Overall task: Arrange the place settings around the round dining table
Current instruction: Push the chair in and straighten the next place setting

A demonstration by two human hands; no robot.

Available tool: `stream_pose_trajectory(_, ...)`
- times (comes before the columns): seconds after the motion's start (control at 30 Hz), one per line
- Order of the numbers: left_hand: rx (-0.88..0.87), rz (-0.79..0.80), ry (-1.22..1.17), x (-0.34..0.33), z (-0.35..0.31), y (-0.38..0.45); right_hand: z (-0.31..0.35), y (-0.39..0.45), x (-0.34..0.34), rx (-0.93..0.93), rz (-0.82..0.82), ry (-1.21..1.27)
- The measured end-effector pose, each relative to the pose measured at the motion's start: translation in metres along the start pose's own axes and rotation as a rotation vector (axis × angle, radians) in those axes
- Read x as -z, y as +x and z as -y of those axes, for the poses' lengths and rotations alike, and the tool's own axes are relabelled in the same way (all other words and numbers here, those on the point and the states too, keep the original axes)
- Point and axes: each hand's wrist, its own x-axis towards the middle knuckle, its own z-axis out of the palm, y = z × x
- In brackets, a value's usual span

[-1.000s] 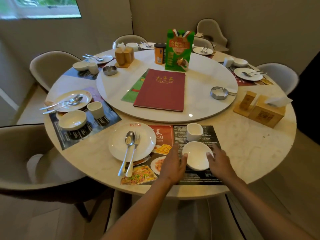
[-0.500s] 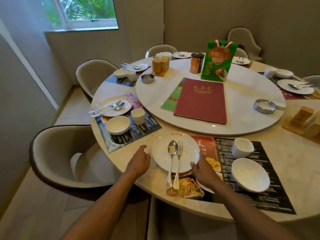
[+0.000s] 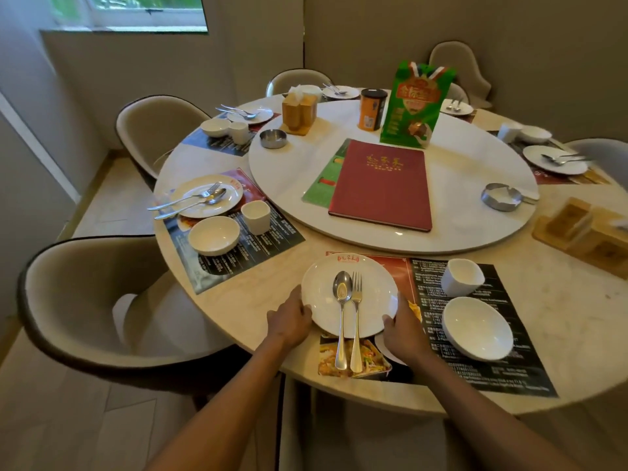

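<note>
The white dinner plate [image 3: 350, 302] of the nearest setting now sits between both hands. Half a second ago they were only closing in on it from either side; a second ago they were at the white bowl [image 3: 477, 328], which now lies on the placemat [image 3: 475, 362] to the right of the right hand, apart from it. The left hand [image 3: 290, 321] grips the plate's left rim with curled fingers, and the right hand [image 3: 402, 331] holds the near right rim the same way.

I cannot tell whether the plate is lifted or flat on the table. A spoon [image 3: 341, 317] and a fork [image 3: 356, 321] lie side by side across it, their handles overhanging the near rim between the two wrists.

So the bowl looks placed, and the step in hand is likely squaring up the plate. It overhangs the placemat's left edge, so a nudge rightward seems probable, kept level so the loose cutlery does not slide.

Beyond the right hand, a white cup [image 3: 462, 277] stands on the mat above the bowl. Ahead of both hands is the lazy Susan [image 3: 289, 164] with a red menu [image 3: 380, 185]; to the left of the left hand is the neighbouring setting's plate [image 3: 207, 195].
</note>
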Motion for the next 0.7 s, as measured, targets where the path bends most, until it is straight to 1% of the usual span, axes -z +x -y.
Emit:
stream_pose_trajectory(0.1,-0.035,-0.013,0.006,-0.013,-0.015,-0.013,-0.007,-0.013,0.014,-0.011,-0.045,-0.005)
stream_pose_trajectory(0.2,-0.050,-0.017,0.015,-0.026,-0.024,-0.025,-0.014,-0.025,0.026,-0.012,-0.057,0.006)
stream_pose_trajectory(0.37,-0.008,-0.004,-0.020,-0.042,-0.027,-0.045,-0.027,-0.038,0.035,-0.030,-0.044,0.009)
stream_pose_trajectory(0.5,-0.021,-0.013,-0.032,-0.048,-0.029,-0.057,-0.036,-0.047,0.037,-0.050,-0.073,0.005)
stream_pose_trajectory(0.57,-0.027,-0.029,-0.047,-0.050,-0.031,-0.060,-0.039,-0.053,0.037,-0.046,-0.084,-0.021)
stream_pose_trajectory(0.7,-0.003,-0.081,-0.073,-0.056,-0.037,-0.060,-0.045,-0.061,0.034,-0.043,-0.054,-0.087)
